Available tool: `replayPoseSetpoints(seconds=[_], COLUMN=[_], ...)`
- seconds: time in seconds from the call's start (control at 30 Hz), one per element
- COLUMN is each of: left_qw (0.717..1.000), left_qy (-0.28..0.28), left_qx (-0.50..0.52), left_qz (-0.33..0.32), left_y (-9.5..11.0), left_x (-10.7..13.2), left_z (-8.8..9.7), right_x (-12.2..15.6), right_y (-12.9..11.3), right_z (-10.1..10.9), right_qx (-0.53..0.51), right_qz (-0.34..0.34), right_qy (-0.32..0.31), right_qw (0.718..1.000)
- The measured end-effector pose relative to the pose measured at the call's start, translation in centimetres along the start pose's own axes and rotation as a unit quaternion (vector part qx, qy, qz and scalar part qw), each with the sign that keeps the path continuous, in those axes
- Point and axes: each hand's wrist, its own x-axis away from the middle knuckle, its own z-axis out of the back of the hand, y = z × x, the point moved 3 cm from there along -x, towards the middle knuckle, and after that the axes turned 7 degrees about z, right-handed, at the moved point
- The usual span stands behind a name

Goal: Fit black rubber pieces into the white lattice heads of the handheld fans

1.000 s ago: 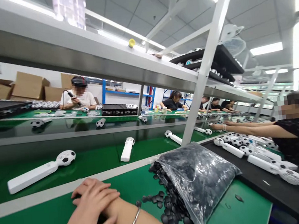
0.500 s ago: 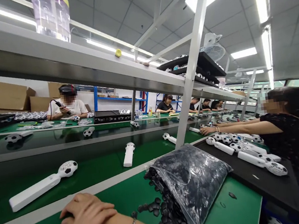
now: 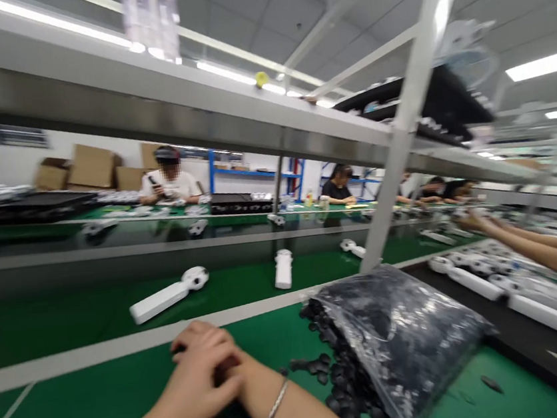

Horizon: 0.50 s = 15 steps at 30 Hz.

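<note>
Noting green bench (image 3: pixel 103 397): L hand (image 3: pixel 199 372) laid over R hand (image 3: pixel 190 333), L fingers loosely bent, thumb apart; R fingers mostly hidden, can't tell. Blk. bits (image 3: pixel 339 383) by bag (image 3: pixel 403 335), rt. of hands. Wands (image 3: pixel 163 301) on belt (image 3: pixel 69 316) beyond; shelf (image 3: pixel 226 101) above, co-worker (image 3: pixel 175 182) opp.

This is a factory assembly workshop, and the post (image 3: pixel 410 110) gives me my bearings. At its foot, a plastic bag (image 3: pixel 403 335) spills small black parts (image 3: pixel 341 383) over a green bench (image 3: pixel 93 398). Right of it, a black tray (image 3: pixel 525 347) is heaped with look-alike white wands (image 3: pixel 475 282); left of it, more wands lie spaced along a green line (image 3: pixel 240 294). Beyond it, workers (image 3: pixel 337 191) sit bent over a long table (image 3: pixel 316 209), with brown cartons (image 3: pixel 94 166) and a blue rack (image 3: pixel 249 171) by the wall (image 3: pixel 6 163) to its left. A shelf (image 3: pixel 247 110) runs past it overhead, under strip lights (image 3: pixel 227 72).
</note>
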Motion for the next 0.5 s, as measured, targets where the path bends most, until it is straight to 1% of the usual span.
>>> replayPoseSetpoints(seconds=[0.07,0.1,0.13,0.17,0.2,0.27,0.3,0.37,0.43,0.5], left_qw=[0.999,0.998,0.995,0.991,0.988,0.985,0.983,0.98,0.973,0.966], left_qy=[0.025,0.034,0.027,0.026,0.036,0.059,0.069,0.109,0.15,0.164], left_qx=[0.004,0.003,0.001,-0.007,-0.025,-0.069,-0.081,-0.087,-0.08,-0.079], left_qz=[-0.022,-0.053,-0.095,-0.132,-0.147,-0.15,-0.152,-0.145,-0.156,-0.186], left_y=[2.1,3.0,3.5,3.7,3.5,2.4,1.9,1.2,1.3,1.7], left_x=[0.7,0.8,0.8,0.7,0.6,0.5,0.6,0.9,1.2,1.3], left_z=[-0.9,-1.5,-2.3,-3.0,-3.5,-4.4,-4.6,-4.8,-4.8,-4.8], right_x=[0.7,0.9,1.0,0.9,0.8,0.5,0.4,0.5,0.6,0.8], right_y=[-0.5,-0.6,-0.6,-0.4,-0.3,0.1,0.2,0.5,0.5,0.5], right_z=[0.0,-0.1,-0.3,-0.5,-0.7,-1.2,-1.4,-1.7,-1.8,-1.7], right_qx=[-0.036,-0.054,-0.072,-0.09,-0.106,-0.132,-0.142,-0.155,-0.159,-0.159], right_qz=[0.017,0.022,0.031,0.041,0.051,0.069,0.076,0.077,0.073,0.07], right_qy=[0.015,0.019,0.023,0.024,0.025,0.021,0.017,0.011,0.005,0.001], right_qw=[0.999,0.998,0.997,0.995,0.993,0.989,0.987,0.985,0.985,0.985])
